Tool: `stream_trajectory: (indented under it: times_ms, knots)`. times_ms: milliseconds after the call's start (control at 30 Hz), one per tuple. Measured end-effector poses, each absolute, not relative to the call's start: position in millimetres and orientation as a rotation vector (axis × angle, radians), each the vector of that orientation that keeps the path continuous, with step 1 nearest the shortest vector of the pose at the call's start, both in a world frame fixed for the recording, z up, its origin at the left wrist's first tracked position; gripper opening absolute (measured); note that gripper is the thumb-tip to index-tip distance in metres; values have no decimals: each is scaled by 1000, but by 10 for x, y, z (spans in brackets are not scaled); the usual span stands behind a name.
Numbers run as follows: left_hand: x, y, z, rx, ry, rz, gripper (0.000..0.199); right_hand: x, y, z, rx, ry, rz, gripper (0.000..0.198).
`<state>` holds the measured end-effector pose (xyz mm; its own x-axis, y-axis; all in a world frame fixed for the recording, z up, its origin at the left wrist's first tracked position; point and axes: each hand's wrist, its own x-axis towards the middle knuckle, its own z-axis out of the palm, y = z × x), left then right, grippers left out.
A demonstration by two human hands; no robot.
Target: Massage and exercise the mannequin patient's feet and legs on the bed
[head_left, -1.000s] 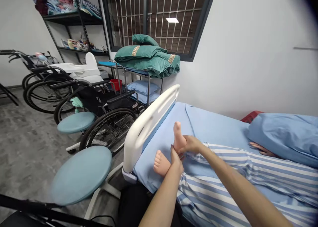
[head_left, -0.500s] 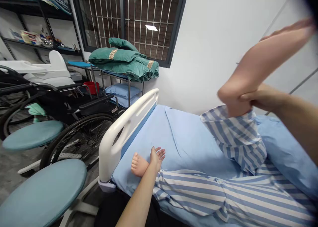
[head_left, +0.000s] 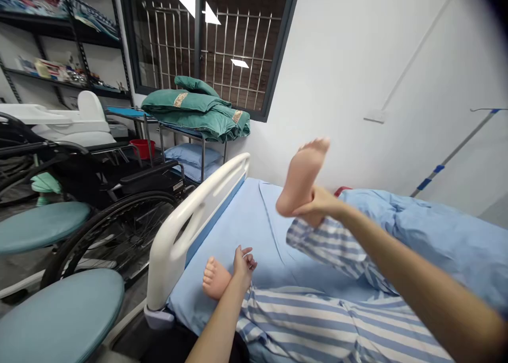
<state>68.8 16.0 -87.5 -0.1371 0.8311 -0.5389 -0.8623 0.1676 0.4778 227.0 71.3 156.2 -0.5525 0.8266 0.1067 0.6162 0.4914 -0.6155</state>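
Observation:
My right hand [head_left: 317, 203] is wrapped around the ankle of a raised foot [head_left: 302, 173], just above the heel. The foot's toes point up, and its striped trouser leg [head_left: 337, 246] slants down to the bed. My left hand [head_left: 243, 264] rests at the ankle of the other foot [head_left: 215, 278], palm turned up with fingers loosely curled and apart, gripping nothing that I can see. That second leg lies along the mattress in blue-and-white striped trousers [head_left: 309, 312]. The smooth, doll-like feet look like a manikin's. Its upper body is out of view.
The bed's white end board [head_left: 169, 257] rises to my left. Beyond it stand a wheelchair [head_left: 130, 230] and a round teal stool [head_left: 71, 315]. Folded green quilts [head_left: 198, 109] are stacked below the window. A blue cover [head_left: 420, 230] and a pole [head_left: 448, 156] are on the right.
The raised foot has come down and leftward in my right hand, its knee less bent. My left hand stays by the lying ankle, its fingers more curled. The camera view has shifted slightly.

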Motion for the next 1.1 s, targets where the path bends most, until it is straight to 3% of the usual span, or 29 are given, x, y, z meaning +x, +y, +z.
stream_trajectory:
  times_ms: [133, 367, 500, 600, 1100]
  knots:
    - [703, 242, -895, -62, 853, 1512, 36, 1828, 706, 970, -1262, -2511, 879, 54]
    - [532, 83, -958, -97, 1077, 1721, 34, 1455, 664, -10, -1485, -2666, 647, 57]
    - [393, -119, -960, -50, 1817, 2058, 34, 1447, 660, -72, -1491, -2678, 644, 56]
    - [378, -157, -913, 121, 2262, 1925, 33, 1447, 645, -56, -1509, -2680, 638, 57]
    - [405, -210, -804, 284, 2714, 1554, 31, 1394, 608, -283, -1535, -2769, 483, 54]
